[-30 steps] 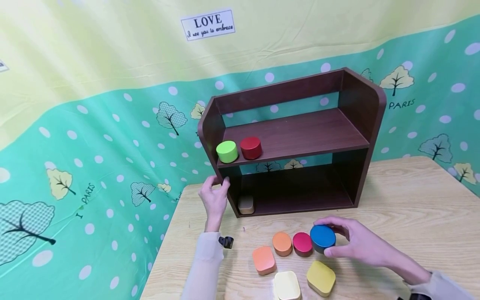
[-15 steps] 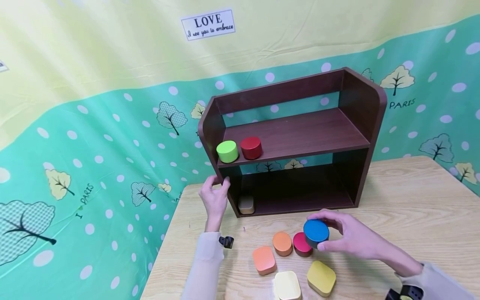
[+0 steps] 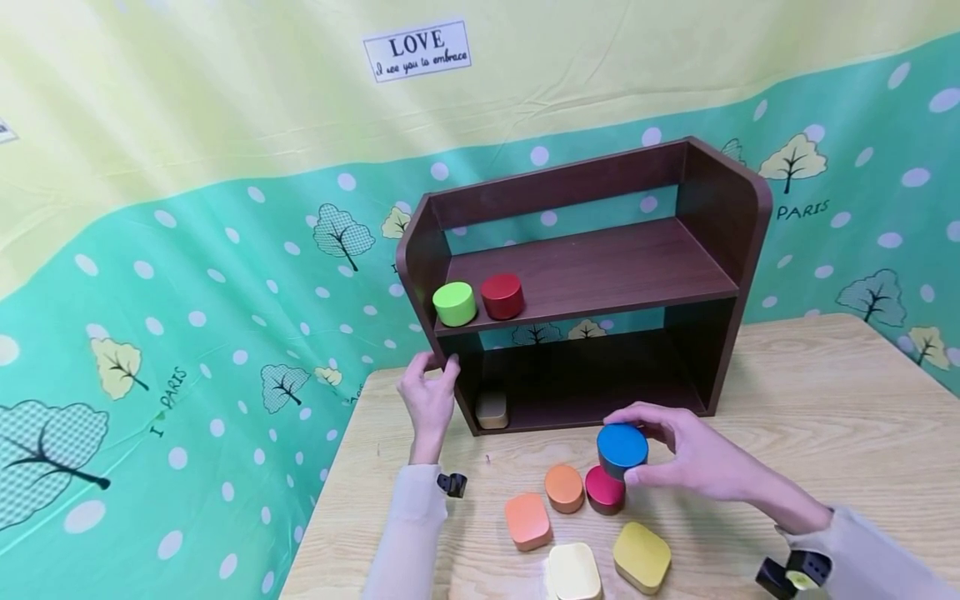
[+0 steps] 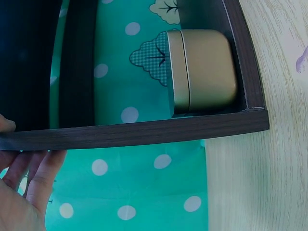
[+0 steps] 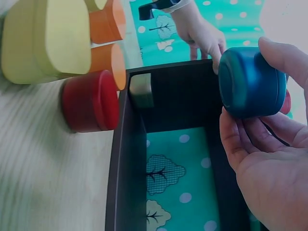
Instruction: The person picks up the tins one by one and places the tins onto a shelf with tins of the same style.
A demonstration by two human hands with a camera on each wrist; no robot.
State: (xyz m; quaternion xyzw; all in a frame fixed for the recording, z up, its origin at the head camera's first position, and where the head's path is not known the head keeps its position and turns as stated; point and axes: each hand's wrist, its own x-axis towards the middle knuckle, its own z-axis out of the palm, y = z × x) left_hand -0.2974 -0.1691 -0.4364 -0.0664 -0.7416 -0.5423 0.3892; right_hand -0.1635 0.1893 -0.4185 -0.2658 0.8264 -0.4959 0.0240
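Observation:
My right hand grips a round blue tin between thumb and fingers, raised in front of the shelf's lower opening. Seen from the right wrist, the thumb lies on one side of the tin and the fingers on the other. With thumb and fingers on either side, my left hand pinches the left side panel of a dark brown two-tier shelf. A green round tin and a red round tin stand on the upper tier, at its left end. Below, a gold tin sits in the left corner.
Before the shelf, on the wooden table, lie a round orange tin, a round crimson tin, a square coral tin, a cream tin and a yellow tin. A patterned curtain hangs behind.
My right hand has carried the blue tin leftward and toward the shelf, from beside the crimson tin to above and behind it. My left hand stays on the side panel.

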